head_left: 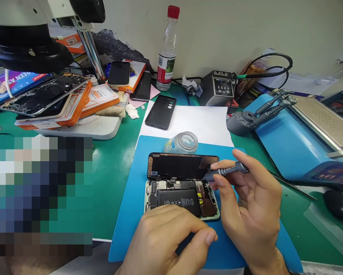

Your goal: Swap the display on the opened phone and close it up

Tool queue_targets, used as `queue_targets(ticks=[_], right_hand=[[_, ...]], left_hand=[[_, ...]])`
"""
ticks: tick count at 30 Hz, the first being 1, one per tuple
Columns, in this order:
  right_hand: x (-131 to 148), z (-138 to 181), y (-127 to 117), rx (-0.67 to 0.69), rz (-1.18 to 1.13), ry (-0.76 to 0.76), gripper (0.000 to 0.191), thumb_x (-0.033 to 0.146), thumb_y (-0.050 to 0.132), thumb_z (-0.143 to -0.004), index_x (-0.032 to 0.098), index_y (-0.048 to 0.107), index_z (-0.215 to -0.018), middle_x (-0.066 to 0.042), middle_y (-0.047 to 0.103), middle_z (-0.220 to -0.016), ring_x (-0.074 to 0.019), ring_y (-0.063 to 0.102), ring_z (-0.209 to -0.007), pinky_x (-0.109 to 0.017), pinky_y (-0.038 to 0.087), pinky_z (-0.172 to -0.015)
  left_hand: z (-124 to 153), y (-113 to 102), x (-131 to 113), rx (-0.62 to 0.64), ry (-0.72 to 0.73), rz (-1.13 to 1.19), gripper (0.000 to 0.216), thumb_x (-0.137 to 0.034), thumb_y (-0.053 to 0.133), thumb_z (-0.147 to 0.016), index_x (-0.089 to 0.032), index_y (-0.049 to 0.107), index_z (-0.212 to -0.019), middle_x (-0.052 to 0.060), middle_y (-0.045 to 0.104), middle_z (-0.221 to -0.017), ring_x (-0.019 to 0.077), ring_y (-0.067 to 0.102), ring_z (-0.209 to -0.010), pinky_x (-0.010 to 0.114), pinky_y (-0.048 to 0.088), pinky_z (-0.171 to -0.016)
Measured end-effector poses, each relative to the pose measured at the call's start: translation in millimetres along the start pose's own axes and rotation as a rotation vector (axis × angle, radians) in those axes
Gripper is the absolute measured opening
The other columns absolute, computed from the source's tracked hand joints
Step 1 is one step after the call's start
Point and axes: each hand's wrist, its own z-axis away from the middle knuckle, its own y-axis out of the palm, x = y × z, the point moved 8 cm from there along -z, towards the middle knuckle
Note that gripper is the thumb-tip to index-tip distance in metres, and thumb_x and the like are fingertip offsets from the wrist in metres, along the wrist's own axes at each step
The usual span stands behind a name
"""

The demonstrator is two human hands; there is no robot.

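An opened phone lies on a blue mat, its battery and boards showing. Its black screen panel is folded back and stands up along the far edge. My right hand is closed around a grey screwdriver, whose tip points left at the phone's upper right corner. My left hand rests at the phone's near edge, fingers curled and thumb pressed to the forefinger, touching the phone's frame.
A small glass jar and a black phone lie on white paper behind the mat. A microscope stand and stacked phone parts fill the left. A soldering station, water bottle and blue machine stand behind and right.
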Motion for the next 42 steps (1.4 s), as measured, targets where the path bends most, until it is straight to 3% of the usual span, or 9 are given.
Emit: queue_targets(ticks=[5, 10, 16, 18, 22, 28, 38, 42], right_hand=[[-3, -1, 2, 0.016, 0.018, 0.015, 0.058, 0.009, 0.064, -0.115, 0.031, 0.050, -0.167, -0.009, 0.065, -0.138, -0.0229, 0.071, -0.116, -0.030, 0.068, -0.080], [6, -3, -2, 0.027, 0.105, -0.100, 0.064, 0.008, 0.067, -0.114, 0.032, 0.050, -0.171, -0.006, 0.065, -0.141, -0.0224, 0.069, -0.118, -0.035, 0.061, -0.097], [21, -4, -10, -0.005, 0.256, -0.227, 0.063, 0.000, 0.064, -0.113, 0.031, 0.057, -0.168, -0.004, 0.070, -0.135, -0.0216, 0.068, -0.107, -0.037, 0.053, -0.097], [21, -6, -7, 0.024, 0.236, -0.218, 0.061, 0.002, 0.061, -0.115, 0.031, 0.056, -0.169, -0.004, 0.068, -0.138, -0.0230, 0.067, -0.113, -0.038, 0.052, -0.100], [19, -10, -7, 0.010, 0.197, -0.179, 0.059, 0.004, 0.063, -0.116, 0.034, 0.059, -0.166, -0.002, 0.068, -0.135, -0.0206, 0.066, -0.114, -0.036, 0.051, -0.098], [18, -10, -10, -0.023, 0.186, -0.156, 0.053, 0.007, 0.066, -0.117, 0.036, 0.065, -0.161, -0.002, 0.068, -0.128, -0.0214, 0.066, -0.108, -0.038, 0.050, -0.097], [17, -10, -7, 0.008, 0.153, -0.182, 0.052, 0.003, 0.059, -0.116, 0.025, 0.059, -0.163, -0.005, 0.067, -0.137, -0.0214, 0.064, -0.122, -0.037, 0.047, -0.107], [19, -4, -16, -0.086, 0.089, -0.156, 0.050, 0.003, 0.063, -0.115, 0.027, 0.064, -0.159, -0.004, 0.070, -0.128, -0.0218, 0.067, -0.113, -0.037, 0.051, -0.101]], left_hand=[[5, 2, 4, -0.181, 0.043, 0.013, 0.018, -0.022, 0.064, -0.111, -0.021, 0.075, -0.097, -0.005, 0.081, -0.089, 0.0090, 0.078, -0.080, 0.018, 0.055, -0.081], [8, 7, 9, -0.163, 0.021, 0.012, 0.016, -0.026, 0.063, -0.112, -0.024, 0.075, -0.102, -0.007, 0.082, -0.092, 0.0092, 0.077, -0.081, 0.019, 0.055, -0.081], [2, 3, 1, -0.070, 0.024, -0.006, 0.013, -0.017, 0.066, -0.109, -0.020, 0.075, -0.101, -0.005, 0.083, -0.094, 0.0093, 0.079, -0.085, 0.017, 0.055, -0.083], [1, -5, -3, -0.128, 0.042, 0.007, 0.015, -0.017, 0.065, -0.110, -0.020, 0.075, -0.099, -0.005, 0.082, -0.092, 0.0081, 0.078, -0.083, 0.016, 0.055, -0.083], [-1, -1, -3, -0.008, 0.003, -0.019, 0.009, -0.013, 0.069, -0.107, -0.019, 0.077, -0.105, -0.003, 0.083, -0.097, 0.0102, 0.079, -0.088, 0.017, 0.056, -0.087], [-2, -3, -7, -0.034, 0.022, -0.026, 0.014, -0.010, 0.067, -0.106, -0.018, 0.077, -0.101, -0.003, 0.083, -0.093, 0.0105, 0.079, -0.084, 0.018, 0.056, -0.082], [7, 3, 5, 0.032, -0.074, -0.020, 0.015, -0.017, 0.065, -0.111, -0.026, 0.076, -0.107, -0.007, 0.081, -0.100, 0.0095, 0.076, -0.090, 0.018, 0.053, -0.086], [7, 4, 3, -0.024, -0.128, -0.002, 0.019, -0.016, 0.062, -0.112, -0.028, 0.075, -0.104, -0.010, 0.082, -0.099, 0.0076, 0.075, -0.091, 0.017, 0.051, -0.088]])
